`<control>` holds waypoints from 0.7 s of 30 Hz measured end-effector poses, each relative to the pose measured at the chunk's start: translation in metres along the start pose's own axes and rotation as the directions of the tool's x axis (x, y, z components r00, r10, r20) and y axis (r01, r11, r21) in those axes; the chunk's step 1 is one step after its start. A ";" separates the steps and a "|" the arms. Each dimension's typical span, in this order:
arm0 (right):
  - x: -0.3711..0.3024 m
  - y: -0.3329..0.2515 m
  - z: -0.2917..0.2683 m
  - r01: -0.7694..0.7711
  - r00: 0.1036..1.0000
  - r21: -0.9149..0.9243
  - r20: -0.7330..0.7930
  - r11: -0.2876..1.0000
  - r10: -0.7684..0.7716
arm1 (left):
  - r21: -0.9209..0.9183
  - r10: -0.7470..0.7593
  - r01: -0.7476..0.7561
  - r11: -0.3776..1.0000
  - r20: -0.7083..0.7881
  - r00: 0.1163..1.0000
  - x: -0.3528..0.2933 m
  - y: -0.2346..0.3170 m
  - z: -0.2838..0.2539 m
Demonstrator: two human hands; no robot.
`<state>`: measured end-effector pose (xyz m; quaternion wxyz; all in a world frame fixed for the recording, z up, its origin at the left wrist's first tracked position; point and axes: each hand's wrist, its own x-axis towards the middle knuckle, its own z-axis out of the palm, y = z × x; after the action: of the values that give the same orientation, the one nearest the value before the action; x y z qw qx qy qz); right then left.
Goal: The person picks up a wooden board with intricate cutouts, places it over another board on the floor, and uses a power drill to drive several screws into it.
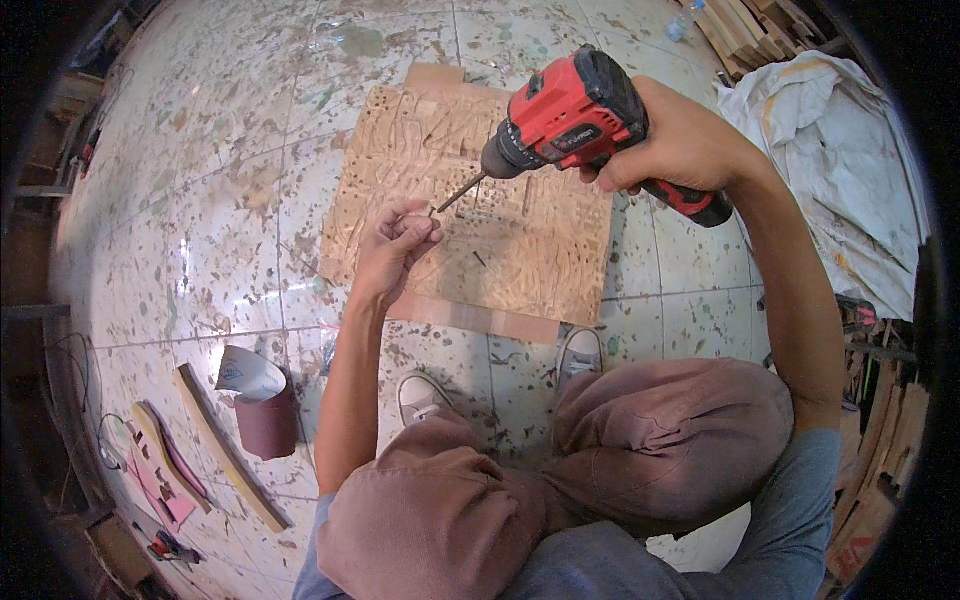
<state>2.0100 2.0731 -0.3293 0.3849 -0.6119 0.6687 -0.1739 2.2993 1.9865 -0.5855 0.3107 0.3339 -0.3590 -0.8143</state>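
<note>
The board (540,270) lies on the floor (700,320) — drill (575,105) above its far right corner, sheet (266,425) and strip (230,448) off its near left corner — sack (835,150) toward the floor's right edge.

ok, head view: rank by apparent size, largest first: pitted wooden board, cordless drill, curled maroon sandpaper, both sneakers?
1. Pitted wooden board
2. Cordless drill, though it's held up nearer the camera
3. Curled maroon sandpaper
4. Left sneaker and right sneaker: too alike to rank, both partly hidden by trousers
</note>
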 end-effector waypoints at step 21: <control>0.005 0.007 -0.009 -0.035 0.998 0.066 0.054 0.997 0.031 | 0.165 0.063 -0.072 0.984 0.062 0.996 0.020 -0.015 -0.003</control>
<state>1.9986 2.0673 -0.3301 0.4255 -0.5919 0.6622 -0.1736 2.2858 1.9789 -0.6047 0.2990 0.3234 -0.4456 -0.7794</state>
